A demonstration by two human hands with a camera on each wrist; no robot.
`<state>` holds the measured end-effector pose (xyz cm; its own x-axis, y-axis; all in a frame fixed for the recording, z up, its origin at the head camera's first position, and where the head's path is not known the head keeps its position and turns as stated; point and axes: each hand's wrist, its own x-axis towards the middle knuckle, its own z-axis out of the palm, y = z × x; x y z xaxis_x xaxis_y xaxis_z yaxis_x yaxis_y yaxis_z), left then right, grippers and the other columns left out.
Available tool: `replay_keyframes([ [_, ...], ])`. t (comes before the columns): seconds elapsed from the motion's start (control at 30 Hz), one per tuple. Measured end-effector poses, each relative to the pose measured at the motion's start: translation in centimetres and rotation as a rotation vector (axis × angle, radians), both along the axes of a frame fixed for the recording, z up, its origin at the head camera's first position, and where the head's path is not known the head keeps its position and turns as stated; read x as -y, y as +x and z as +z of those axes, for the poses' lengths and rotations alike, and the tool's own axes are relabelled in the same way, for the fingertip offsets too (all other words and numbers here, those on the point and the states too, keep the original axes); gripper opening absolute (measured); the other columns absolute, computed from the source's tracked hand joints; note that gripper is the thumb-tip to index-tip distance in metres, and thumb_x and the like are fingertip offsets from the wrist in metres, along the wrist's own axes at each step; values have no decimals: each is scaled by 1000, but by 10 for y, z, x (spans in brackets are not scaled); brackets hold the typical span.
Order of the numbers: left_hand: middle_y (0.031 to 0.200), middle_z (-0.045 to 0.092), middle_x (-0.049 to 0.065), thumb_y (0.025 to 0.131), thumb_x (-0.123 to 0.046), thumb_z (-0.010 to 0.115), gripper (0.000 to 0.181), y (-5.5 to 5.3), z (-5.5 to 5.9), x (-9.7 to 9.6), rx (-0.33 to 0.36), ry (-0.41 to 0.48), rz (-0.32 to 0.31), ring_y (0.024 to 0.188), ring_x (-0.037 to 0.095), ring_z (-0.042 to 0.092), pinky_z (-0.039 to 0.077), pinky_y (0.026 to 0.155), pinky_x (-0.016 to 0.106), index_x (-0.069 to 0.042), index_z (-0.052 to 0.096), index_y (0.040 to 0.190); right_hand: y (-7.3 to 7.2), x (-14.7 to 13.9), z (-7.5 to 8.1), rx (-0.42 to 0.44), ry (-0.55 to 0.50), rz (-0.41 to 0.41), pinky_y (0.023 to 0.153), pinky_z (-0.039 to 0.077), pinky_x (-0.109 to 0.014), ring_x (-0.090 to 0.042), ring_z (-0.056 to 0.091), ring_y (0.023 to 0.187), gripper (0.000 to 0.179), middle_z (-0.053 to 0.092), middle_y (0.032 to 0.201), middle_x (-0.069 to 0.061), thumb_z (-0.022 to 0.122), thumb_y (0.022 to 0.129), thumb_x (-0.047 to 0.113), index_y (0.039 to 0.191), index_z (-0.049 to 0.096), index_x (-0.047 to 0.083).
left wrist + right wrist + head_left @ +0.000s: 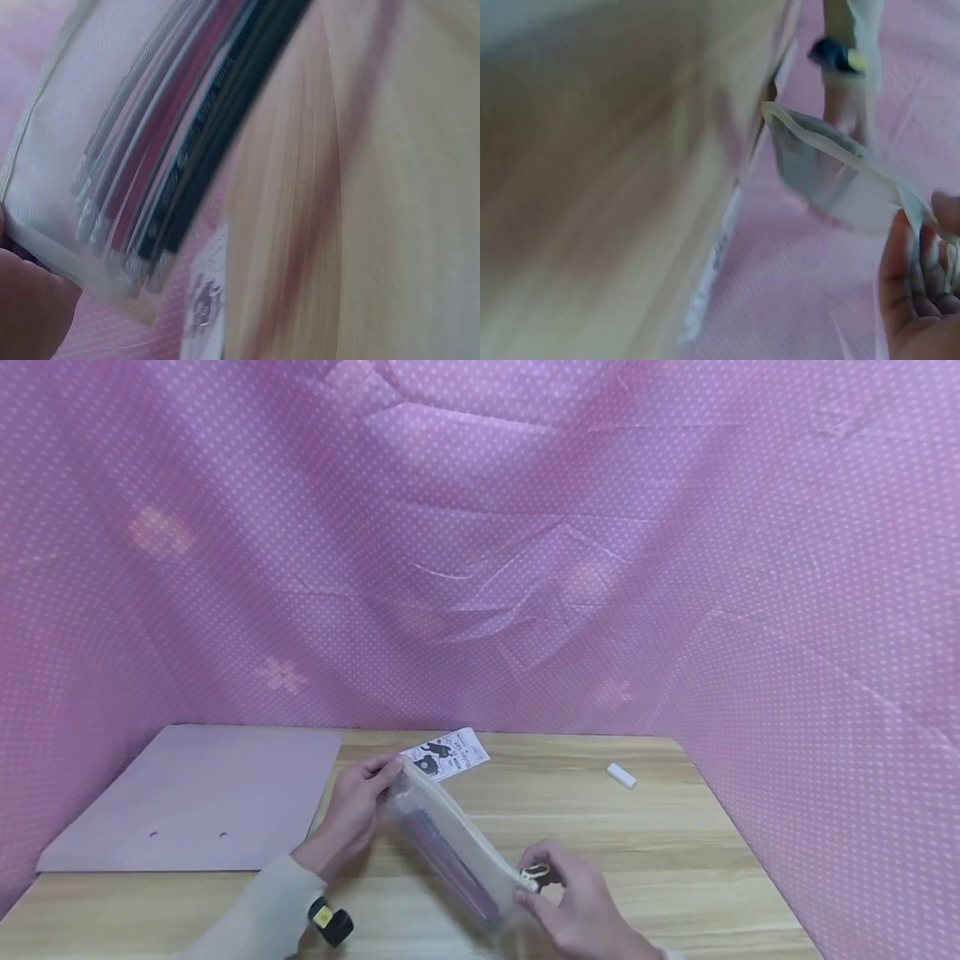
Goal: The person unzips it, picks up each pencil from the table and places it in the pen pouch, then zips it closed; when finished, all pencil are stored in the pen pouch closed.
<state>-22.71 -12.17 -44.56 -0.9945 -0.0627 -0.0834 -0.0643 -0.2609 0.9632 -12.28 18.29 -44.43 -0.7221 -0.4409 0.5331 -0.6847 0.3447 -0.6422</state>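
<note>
A see-through pencil case (463, 852) with a pale zipper edge slants between both hands above the table. Several long pens or pencils (161, 150) lie together inside it, dark, red and grey. My left hand (355, 807) grips the far upper corner, thumb on the zipper edge. At the lower, nearer end, my right hand (573, 897) pinches the other corner beside a looped zipper cord (534, 871). In the right wrist view, the case (829, 180) stretches away from the fingers, its zipper edge uppermost.
Behind the case lies a white printed "Ruler Set" card (459, 752). A small white block (621, 776), eraser-like, is at the back right. On the left a large pale-pink board (202, 793) with two holes covers the wooden table (675, 843). Pink dotted cloth (480, 560) encloses the table.
</note>
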Motion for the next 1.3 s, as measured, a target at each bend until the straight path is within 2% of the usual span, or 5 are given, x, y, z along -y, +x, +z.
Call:
replay_keyframes([
  [0.1, 97, 72, -7, 97, -10, 66, 18, 18, 8, 14, -16, 37, -15, 91, 6, 70, 59, 90, 21, -3, 68, 113, -12, -8, 6, 61, -71, -68, 72, 62, -26, -5, 70, 84, 29, 70, 99, -6, 77, 81, -4, 103, 60, 6],
  [0.2, 95, 74, -5, 93, -7, 71, 8, 34, 9, 25, -21, 15, -60, 87, 8, 71, 61, 87, 25, -12, 72, 100, -35, -21, 10, 300, -139, -125, 73, 62, -26, -3, 69, 84, 26, 71, 97, -8, 75, 84, -1, 106, 62, -1],
  [0.5, 94, 78, 4, 83, -9, 80, 28, 54, -18, 31, 158, -112, -74, 83, 17, 77, 63, 82, 33, 1, 71, 107, -93, -36, -12, 851, -149, -98, 72, 59, -25, -11, 66, 82, 36, 68, 86, 3, 74, 87, 6, 117, 60, -10],
  [1.03, 75, 74, 12, 81, -2, 78, 28, 41, -45, 35, 260, -465, -136, 58, 15, 69, 63, 60, 32, 11, 68, 103, -98, -17, -35, 668, 308, -243, 59, 51, -24, -12, 61, 71, 22, 69, 80, -1, 82, 80, 12, 99, 71, 7],
  [1.3, 75, 74, 14, 79, -2, 80, 29, 39, -39, 32, 291, -508, -126, 57, 16, 69, 63, 59, 32, 10, 70, 104, -99, -22, -35, 704, 248, -219, 66, 57, -26, -12, 65, 75, 24, 71, 85, -4, 81, 82, 13, 102, 70, 5],
])
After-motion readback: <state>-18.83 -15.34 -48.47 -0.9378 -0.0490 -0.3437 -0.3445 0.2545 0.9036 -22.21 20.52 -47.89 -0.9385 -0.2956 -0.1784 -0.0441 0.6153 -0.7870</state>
